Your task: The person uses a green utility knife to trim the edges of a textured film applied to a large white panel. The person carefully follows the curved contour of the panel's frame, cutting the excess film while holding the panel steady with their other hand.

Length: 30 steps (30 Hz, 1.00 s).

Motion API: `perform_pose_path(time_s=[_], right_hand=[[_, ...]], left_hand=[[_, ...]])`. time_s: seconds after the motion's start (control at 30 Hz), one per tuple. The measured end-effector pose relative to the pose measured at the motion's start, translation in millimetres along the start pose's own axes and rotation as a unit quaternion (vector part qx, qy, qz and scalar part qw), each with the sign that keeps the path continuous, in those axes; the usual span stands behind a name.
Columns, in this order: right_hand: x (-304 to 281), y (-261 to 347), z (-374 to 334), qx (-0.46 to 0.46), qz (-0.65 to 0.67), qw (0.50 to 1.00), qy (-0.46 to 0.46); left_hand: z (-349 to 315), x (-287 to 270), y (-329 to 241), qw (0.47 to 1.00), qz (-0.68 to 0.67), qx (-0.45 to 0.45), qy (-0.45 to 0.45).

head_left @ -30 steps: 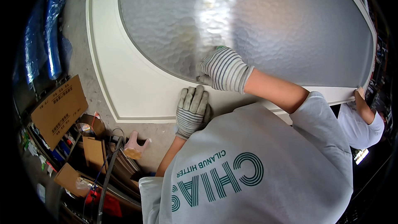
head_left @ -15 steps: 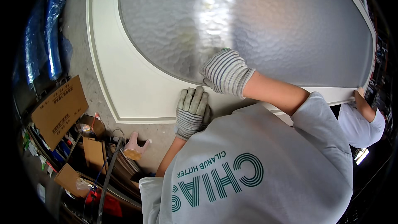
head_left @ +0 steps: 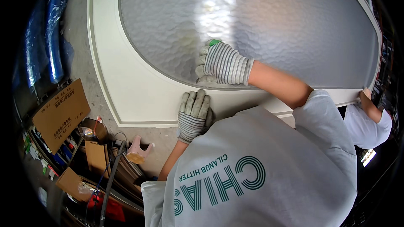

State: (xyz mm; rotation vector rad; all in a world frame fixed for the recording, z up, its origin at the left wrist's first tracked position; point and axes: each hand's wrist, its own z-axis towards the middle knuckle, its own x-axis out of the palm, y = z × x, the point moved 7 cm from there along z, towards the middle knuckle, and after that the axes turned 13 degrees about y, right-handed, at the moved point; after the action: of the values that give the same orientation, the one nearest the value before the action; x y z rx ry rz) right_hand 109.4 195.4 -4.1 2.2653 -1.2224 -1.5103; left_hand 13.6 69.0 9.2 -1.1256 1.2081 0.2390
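A large cream door-like panel (head_left: 130, 101) lies before me, set with a textured frosted glass pane (head_left: 164, 33). My left hand (head_left: 193, 111), in a grey-striped glove with a grey palm coating, rests flat on the panel's near border with its fingers stretched out. My right hand (head_left: 223, 64), gloved alike, is closed over the pane's near edge. From its fist shows the green end of a tool (head_left: 215, 42); a small dark tip appears at the fist's lower side, against the seam between glass and border. Most of that tool is hidden by the fingers.
Another person's bare hand (head_left: 366, 94) touches the panel's right corner. At the left lie blue plastic-wrapped rolls (head_left: 54, 29). Nearer stand a printed cardboard sheet (head_left: 63, 115), a metal-railed rack (head_left: 111, 176) with boards and scraps, and a pink stool (head_left: 139, 150).
My right hand has moved slightly left and away from me, turning so that more of the tool's green end shows. My left hand stays in place on the border.
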Motion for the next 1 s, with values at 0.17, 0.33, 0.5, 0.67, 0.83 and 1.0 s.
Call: perform_pose_path(time_s=[0.17,0.33,0.5,0.67,0.83,1.0], right_hand=[[-1.3,1.6,-12.7,-0.062,-0.037,0.997,0.006],[3.3,-3.2,2.2,-0.075,0.036,0.996,-0.027],[-8.8,3.8,-13.3,-0.119,-0.045,0.989,-0.080],[-14.5,8.2,-4.7,-0.043,0.017,0.999,-0.019],[-10.3,3.2,-5.5,-0.083,0.015,0.996,-0.040],[-9.8,0.2,-1.0,-0.072,0.006,0.997,-0.017]], left_hand=[[4.0,-4.2,-1.8,1.000,-0.005,-0.006,0.009],[0.4,-1.4,-1.3,1.000,-0.001,-0.002,-0.005],[2.1,-3.5,-2.4,1.000,0.001,-0.005,0.001],[1.4,-2.3,-1.4,1.000,-0.002,-0.008,0.004],[1.8,-3.6,-2.0,1.000,-0.004,-0.011,0.005],[1.7,-3.2,-1.8,1.000,-0.005,-0.008,0.005]])
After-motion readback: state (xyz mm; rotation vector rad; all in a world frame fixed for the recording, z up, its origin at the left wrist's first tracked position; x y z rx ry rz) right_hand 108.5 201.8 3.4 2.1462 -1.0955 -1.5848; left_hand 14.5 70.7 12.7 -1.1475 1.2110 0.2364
